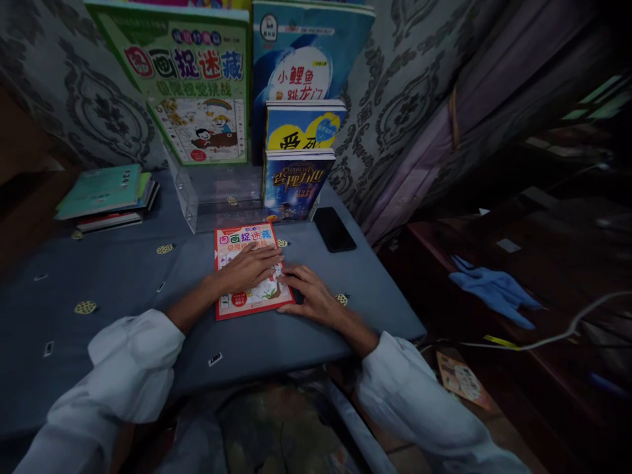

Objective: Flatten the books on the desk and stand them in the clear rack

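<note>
A red-bordered children's book lies flat on the grey-blue tablecloth in front of me. My left hand rests flat on its cover, fingers stretched out and pointing right. My right hand sits at the book's right edge, fingers curled over that edge and touching the left fingertips. A small dark object shows just under the right fingers. Both arms wear white sleeves.
A clear acrylic stand behind the book holds upright books; larger books lean on the wall. A black phone lies to the right, a book stack at left. Table edge drops off right; blue cloth beyond.
</note>
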Action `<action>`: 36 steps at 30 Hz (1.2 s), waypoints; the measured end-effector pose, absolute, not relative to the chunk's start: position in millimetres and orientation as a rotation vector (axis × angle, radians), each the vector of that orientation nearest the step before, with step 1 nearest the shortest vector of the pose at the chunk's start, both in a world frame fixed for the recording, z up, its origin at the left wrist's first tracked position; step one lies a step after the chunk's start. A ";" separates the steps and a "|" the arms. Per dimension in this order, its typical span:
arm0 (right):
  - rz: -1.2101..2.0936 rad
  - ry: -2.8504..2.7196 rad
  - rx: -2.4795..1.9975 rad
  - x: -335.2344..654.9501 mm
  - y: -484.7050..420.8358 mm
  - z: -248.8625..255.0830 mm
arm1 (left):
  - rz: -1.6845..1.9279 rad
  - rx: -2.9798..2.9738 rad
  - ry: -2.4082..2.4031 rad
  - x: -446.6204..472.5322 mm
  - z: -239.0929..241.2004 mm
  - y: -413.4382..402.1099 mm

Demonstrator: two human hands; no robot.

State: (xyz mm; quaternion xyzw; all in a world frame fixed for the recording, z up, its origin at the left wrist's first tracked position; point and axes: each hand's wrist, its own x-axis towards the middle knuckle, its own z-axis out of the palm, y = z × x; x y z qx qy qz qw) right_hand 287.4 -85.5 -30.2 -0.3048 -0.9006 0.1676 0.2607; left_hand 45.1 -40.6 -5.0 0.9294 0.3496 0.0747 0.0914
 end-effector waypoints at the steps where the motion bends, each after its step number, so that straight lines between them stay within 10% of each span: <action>1: 0.433 -2.434 -0.813 286.7 -86.7 -28.8 | 0.221 2.764 1.026 44.9 -4.5 -42.7; 36: 0.520 -2.204 -0.784 295.3 -128.3 -11.8 | 0.146 2.974 1.020 61.2 -5.4 -150.2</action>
